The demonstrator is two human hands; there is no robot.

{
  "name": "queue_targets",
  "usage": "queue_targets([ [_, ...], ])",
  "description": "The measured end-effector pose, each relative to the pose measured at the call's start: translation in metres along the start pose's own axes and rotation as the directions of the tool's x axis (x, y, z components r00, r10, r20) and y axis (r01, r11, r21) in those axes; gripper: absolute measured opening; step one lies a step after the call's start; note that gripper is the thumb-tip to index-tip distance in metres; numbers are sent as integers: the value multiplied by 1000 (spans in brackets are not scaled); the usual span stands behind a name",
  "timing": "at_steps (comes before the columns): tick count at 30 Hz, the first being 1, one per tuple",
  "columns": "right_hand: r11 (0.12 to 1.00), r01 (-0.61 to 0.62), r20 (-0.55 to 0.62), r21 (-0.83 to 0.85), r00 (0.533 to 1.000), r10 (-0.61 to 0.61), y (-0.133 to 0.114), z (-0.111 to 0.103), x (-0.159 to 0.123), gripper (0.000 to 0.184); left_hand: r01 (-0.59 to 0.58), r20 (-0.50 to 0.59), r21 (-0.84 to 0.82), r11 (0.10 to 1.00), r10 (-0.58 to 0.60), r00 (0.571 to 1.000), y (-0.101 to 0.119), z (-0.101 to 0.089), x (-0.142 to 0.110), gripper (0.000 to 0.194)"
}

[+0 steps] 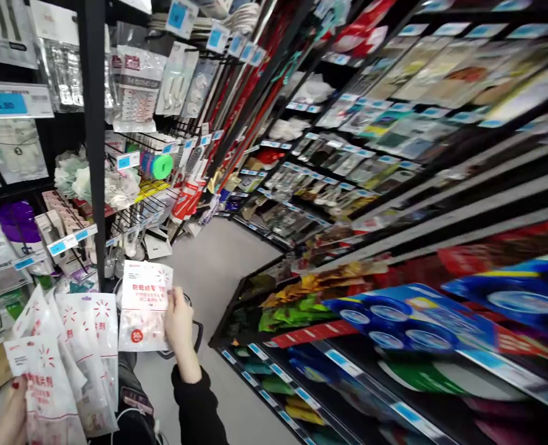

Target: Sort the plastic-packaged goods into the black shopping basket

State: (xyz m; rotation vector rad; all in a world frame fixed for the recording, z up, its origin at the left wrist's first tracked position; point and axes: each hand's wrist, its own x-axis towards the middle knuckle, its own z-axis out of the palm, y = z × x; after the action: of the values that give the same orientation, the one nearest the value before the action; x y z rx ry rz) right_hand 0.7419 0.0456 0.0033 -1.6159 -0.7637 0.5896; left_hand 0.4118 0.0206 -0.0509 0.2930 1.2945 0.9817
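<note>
My right hand pinches the right edge of a white packet of anti-moth tablets with red print and a round red "50" mark. The packet is held upright, front toward me. At the lower left, my left hand is closed on the edge of a similar white packet. Several more such white packets are fanned out between this one and my right hand's packet; how they are held is hidden. A phone-like object with a white cable shows below, near my body.
Hooks with hanging bagged goods and price tags line the left, behind a black upright post. Shelves with blue packs run along the right. Grey floor lies between, with a dark-framed object behind my right hand.
</note>
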Motion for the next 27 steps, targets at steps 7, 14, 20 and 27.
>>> queue_targets([
  [7,961,135,287,-241,956,-62,8,44,-47,25,-129,-26,-49,990,128,991,-2,15,-12,57],
  [14,997,69,422,47,903,-82,19,76,-93,21,-104,165,-182,978,134,977,7,24,-33,34],
  [20,989,-15,543,144,837,-66,20,72,-99,20,-79,215,-181,980,118,969,11,21,-36,27],
  [27,984,-130,628,121,778,26,6,50,-98,45,-4,285,-178,984,56,957,15,21,-39,34],
])
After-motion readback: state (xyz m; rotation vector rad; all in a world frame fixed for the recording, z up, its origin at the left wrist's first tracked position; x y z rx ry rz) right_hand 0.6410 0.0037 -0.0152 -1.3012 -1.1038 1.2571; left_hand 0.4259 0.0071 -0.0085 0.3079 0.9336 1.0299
